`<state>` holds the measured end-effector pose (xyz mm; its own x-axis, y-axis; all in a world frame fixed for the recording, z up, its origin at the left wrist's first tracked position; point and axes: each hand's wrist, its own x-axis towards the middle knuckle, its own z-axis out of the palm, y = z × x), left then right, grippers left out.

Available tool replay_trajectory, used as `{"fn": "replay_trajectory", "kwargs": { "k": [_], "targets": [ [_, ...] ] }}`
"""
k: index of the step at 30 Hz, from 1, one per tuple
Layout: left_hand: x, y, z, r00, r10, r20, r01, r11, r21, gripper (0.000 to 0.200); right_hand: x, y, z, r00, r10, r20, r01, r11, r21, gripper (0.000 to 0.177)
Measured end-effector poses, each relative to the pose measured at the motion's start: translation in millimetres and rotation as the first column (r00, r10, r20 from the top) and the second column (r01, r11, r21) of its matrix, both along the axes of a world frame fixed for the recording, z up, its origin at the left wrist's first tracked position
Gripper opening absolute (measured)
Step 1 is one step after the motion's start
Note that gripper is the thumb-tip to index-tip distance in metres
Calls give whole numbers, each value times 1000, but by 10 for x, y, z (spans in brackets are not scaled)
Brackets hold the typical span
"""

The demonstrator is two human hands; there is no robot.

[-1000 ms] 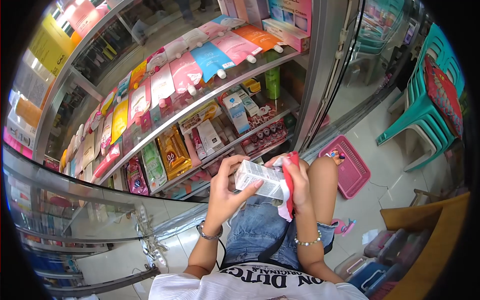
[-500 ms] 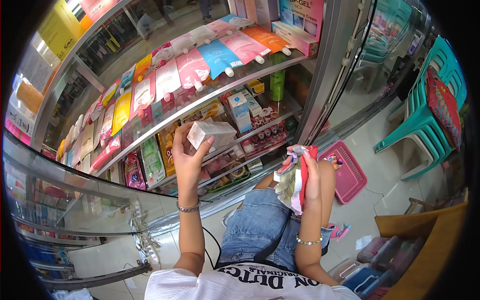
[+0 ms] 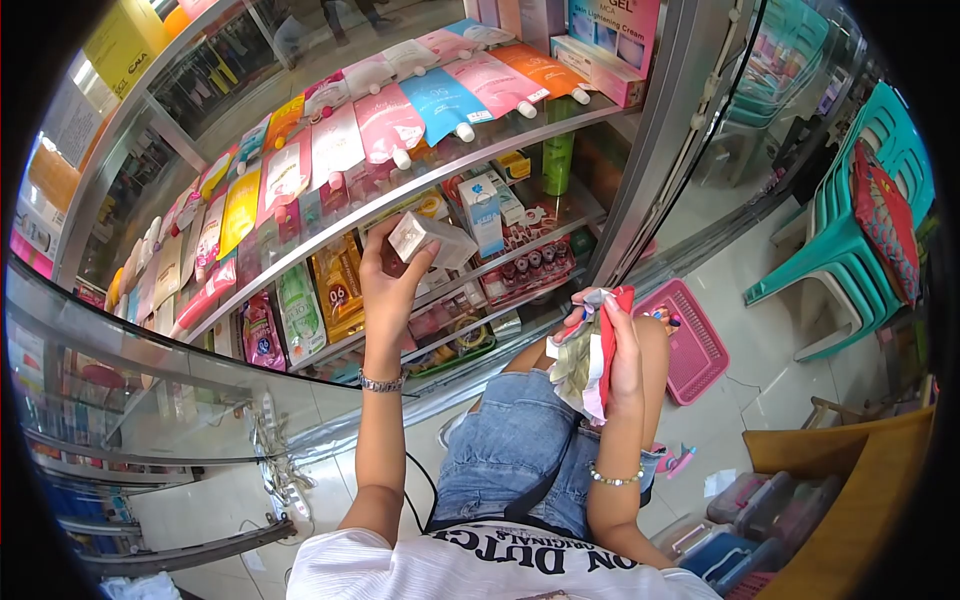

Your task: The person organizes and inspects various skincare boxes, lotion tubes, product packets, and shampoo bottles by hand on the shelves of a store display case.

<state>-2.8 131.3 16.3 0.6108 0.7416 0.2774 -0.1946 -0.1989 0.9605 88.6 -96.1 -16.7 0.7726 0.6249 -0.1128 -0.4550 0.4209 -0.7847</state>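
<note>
My left hand [image 3: 392, 285] grips a small white box [image 3: 436, 243] between thumb and fingers, tilted in front of the lower shelf opening. Its print is too small to read. Around it on that shelf stand a blue-and-white carton [image 3: 482, 215], an orange packet [image 3: 338, 285] and a green-and-white pack [image 3: 301, 310]. Over my lap, my right hand [image 3: 622, 350] is closed around a crumpled cloth [image 3: 580, 360] in white, olive and red. Part of the cloth is hidden by the fingers.
Rows of colourful spouted pouches [image 3: 390, 122] lie on the upper glass shelf [image 3: 540, 125]. A pink basket [image 3: 712, 350] sits on the floor at right, near stacked green chairs [image 3: 815, 290]. Lidded plastic boxes [image 3: 745, 530] lie by a wooden panel [image 3: 840, 440]. Cables and a power strip [image 3: 270, 440] are at left.
My left hand has moved slightly up and toward the shelf, and the white box has turned in its grip. My right hand keeps the cloth in nearly the same place.
</note>
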Motion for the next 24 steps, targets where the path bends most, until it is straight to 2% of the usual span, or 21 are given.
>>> {"fn": "replay_trajectory", "kwargs": {
  "k": [8,9,11,15,20,24],
  "targets": [
    [54,-46,-201,997,18,-71,-10,994,110,43,16,-5,-8,999,31,-20,-30,998,49,36],
    [56,-58,-230,988,101,-116,-64,955,291,42,19,-7,-9,999,31,-20,-30,998,48,36],
    [54,-97,-255,946,284,-155,-130,772,623,42,20,-6,-4,1000,24,-20,-23,999,46,36],
    [35,-213,-225,954,256,-159,-78,719,690,41,19,-7,5,999,23,-32,-22,999,44,36],
    [30,-231,-330,961,216,-174,-43,738,674,43,-2,-5,30,996,31,-84,-25,997,76,36],
    [24,-363,-282,980,111,-168,29,747,665,44,15,-12,7,996,29,-78,-23,996,86,35]
  ]
}}
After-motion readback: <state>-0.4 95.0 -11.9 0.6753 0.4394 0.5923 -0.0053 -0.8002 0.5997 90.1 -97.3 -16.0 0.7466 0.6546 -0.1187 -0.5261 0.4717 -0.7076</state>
